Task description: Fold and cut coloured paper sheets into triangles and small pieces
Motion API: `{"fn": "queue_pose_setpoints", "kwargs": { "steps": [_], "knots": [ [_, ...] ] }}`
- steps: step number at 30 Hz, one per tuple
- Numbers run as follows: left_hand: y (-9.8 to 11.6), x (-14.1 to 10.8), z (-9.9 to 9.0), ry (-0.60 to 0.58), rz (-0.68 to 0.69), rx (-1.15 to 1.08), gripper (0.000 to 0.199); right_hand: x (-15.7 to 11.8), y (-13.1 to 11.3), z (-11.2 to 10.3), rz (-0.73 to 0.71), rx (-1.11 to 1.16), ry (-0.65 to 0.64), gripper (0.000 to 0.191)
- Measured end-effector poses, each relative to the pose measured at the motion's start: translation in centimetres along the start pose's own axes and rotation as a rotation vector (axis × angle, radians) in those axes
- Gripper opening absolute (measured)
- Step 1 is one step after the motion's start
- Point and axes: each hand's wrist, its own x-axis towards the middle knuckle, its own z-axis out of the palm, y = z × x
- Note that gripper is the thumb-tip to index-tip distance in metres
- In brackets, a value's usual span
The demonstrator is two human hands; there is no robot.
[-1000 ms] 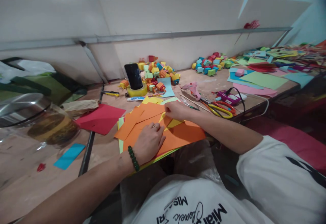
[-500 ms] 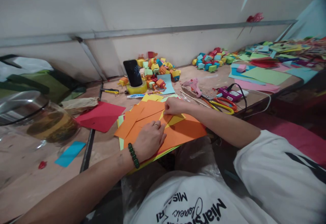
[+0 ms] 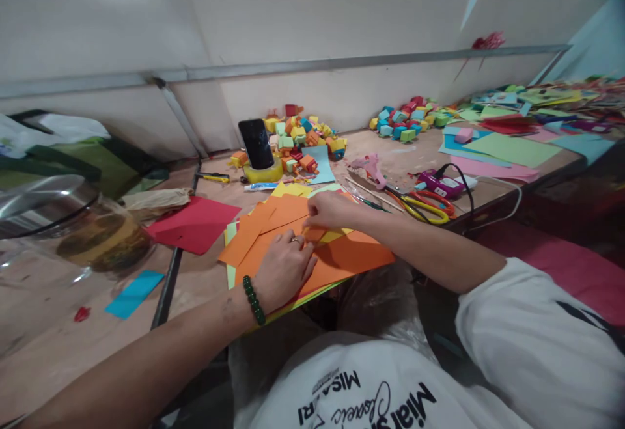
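My left hand, with a ring and a green bead bracelet, lies on a stack of coloured paper. Its fingers rest slightly bent on the large orange sheet on top. Just beyond, my right hand has its fingers closed in a pinch on a small piece of orange paper, largely hidden by the hand. Yellow paper shows beneath that piece. Smaller orange rectangles overlap at the stack's left side.
A phone leans by a yellow tape roll, before a heap of folded paper blocks. On the right lie a pink glue gun, scissors and a purple power strip. A glass jar stands left.
My right hand has shifted slightly left and nearer to my left hand, its fingers pointing lower onto the paper. My left hand has barely moved. The camera view has tilted a little.
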Motion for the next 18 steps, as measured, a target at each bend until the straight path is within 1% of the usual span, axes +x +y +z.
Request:
{"fn": "queue_pose_setpoints", "kwargs": {
  "steps": [2,5,9,11,13,15,17,18],
  "knots": [
    [0.1,-0.1,0.1,-0.001,0.003,0.006,0.028,0.4,-0.3,0.8,-0.039,0.037,-0.058,0.008],
    [0.1,-0.3,-0.1,-0.022,0.019,-0.015,0.027,1.4,0.8,1.4,-0.044,0.064,-0.091,0.007],
    [-0.2,-0.5,-0.4,-0.034,0.028,-0.072,0.023,2.0,3.7,0.6,0.048,0.063,-0.066,0.011],
    [-0.3,-0.5,-0.4,-0.039,0.037,-0.08,0.023,1.5,4.2,-0.2,0.084,0.061,-0.043,0.012],
    [-0.3,-0.5,-0.4,-0.05,0.035,-0.077,0.023,0.7,3.6,-0.7,0.094,0.055,0.003,0.011],
    [-0.3,-0.5,-0.4,-0.051,0.015,-0.079,0.023,0.0,2.3,-0.7,0.077,0.057,0.042,0.01],
    [-0.2,-0.4,-0.3,-0.039,-0.002,-0.093,0.023,-0.2,0.8,-0.3,0.036,0.088,0.019,0.011],
    [-0.1,-0.4,-0.3,-0.034,-0.005,-0.103,0.023,-0.1,0.2,0.1,0.013,0.112,-0.021,0.011]
  ]
}}
